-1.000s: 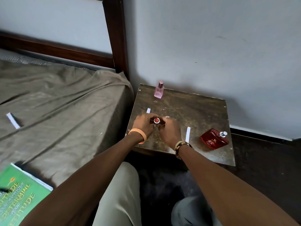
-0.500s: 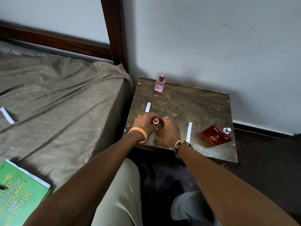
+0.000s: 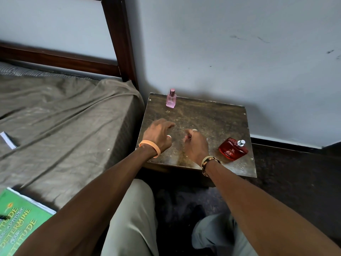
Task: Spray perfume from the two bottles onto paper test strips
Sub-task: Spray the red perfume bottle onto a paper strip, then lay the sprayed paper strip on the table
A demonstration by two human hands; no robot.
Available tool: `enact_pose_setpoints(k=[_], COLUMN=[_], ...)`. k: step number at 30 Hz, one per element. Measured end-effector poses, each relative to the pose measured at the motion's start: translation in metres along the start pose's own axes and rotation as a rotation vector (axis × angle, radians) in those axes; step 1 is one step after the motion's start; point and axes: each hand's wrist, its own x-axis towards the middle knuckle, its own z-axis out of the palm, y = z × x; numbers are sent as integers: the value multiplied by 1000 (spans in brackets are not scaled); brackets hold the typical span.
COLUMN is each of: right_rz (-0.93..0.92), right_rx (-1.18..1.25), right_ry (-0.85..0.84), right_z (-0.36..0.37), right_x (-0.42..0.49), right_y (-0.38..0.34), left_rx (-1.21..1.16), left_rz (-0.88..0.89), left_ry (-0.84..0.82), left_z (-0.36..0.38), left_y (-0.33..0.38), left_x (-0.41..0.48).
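Head view: over the tabletop (image 3: pixel 212 119), the left grip (image 3: pixel 158 134) is held spread open; the right grip (image 3: pixel 196 145) is curled, its hold unclear. Pink bottle (image 3: pixel 171 99) at 12 o'clock, red bottle (image 3: pixel 232 149) at 4.

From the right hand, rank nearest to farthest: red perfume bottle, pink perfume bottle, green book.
1. Red glass perfume bottle, just right of the right hand.
2. Pink glass perfume bottle, back of the wooden table.
3. Green book, far left on bed.

two bottles (image 3: pixel 171 99) (image 3: pixel 232 149), one strip (image 3: pixel 7 140), one book (image 3: pixel 20 223)
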Motion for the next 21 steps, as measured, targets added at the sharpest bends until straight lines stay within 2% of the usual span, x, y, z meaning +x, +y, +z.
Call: enact_pose_setpoints(k=[3, 7, 13, 21], right_rz=[-19, 39, 150, 226], right_rx=[-31, 17, 156, 166], right_ry=[75, 142, 185, 190], right_z=[-22, -39, -42, -21], right_x=[-6, -7, -6, 2], right_y=[3, 16, 41, 60], left_rx=[-2, -40, -28, 19], left_rz=[65, 92, 50, -12], left_ry=[49, 32, -96, -238], left_z=[-2, 10, 46, 84], left_y=[20, 49, 72, 74], left_x=[3, 9, 14, 31])
